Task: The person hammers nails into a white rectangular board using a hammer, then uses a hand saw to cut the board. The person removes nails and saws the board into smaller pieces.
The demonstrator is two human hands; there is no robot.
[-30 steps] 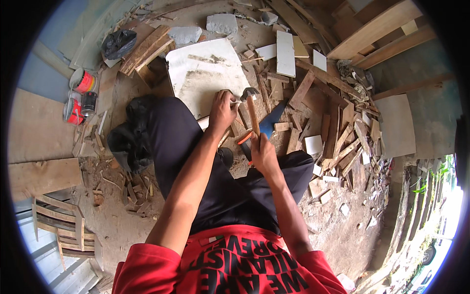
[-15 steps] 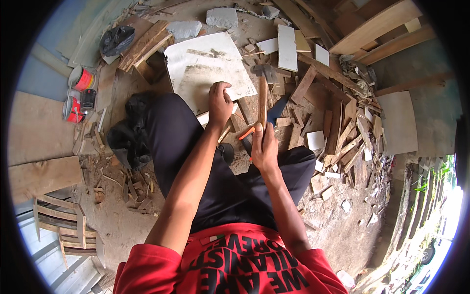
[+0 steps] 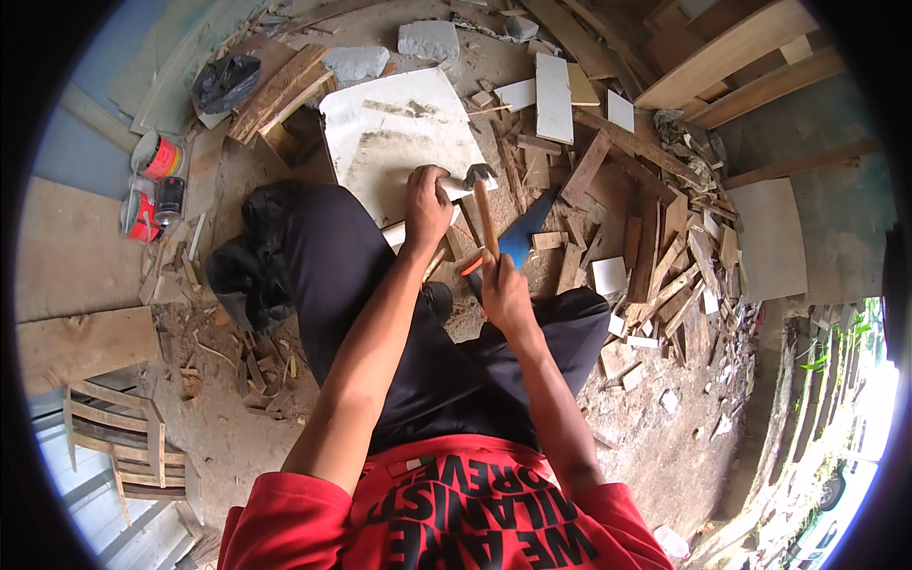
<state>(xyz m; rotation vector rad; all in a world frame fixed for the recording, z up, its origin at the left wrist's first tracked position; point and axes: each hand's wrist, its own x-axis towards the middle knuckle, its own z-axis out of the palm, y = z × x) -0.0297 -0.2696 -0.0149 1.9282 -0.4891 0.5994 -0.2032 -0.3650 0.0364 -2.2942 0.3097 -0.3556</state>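
A wooden-handled, dark-headed hammer (image 3: 485, 214) is clamped by the fingers of the right hand (image 3: 506, 290), its head at the near right corner of the stained white flat board (image 3: 394, 128). The left hand (image 3: 428, 204) is held at that board's near edge, fingers curled; whether anything is pinched cannot be told.

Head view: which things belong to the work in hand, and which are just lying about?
In use:
hammer, gripped by the right hand
white board, by the left hand

Apparently lying about:
blue-bladed saw, unheld
cans
scrap wood
grey blocks
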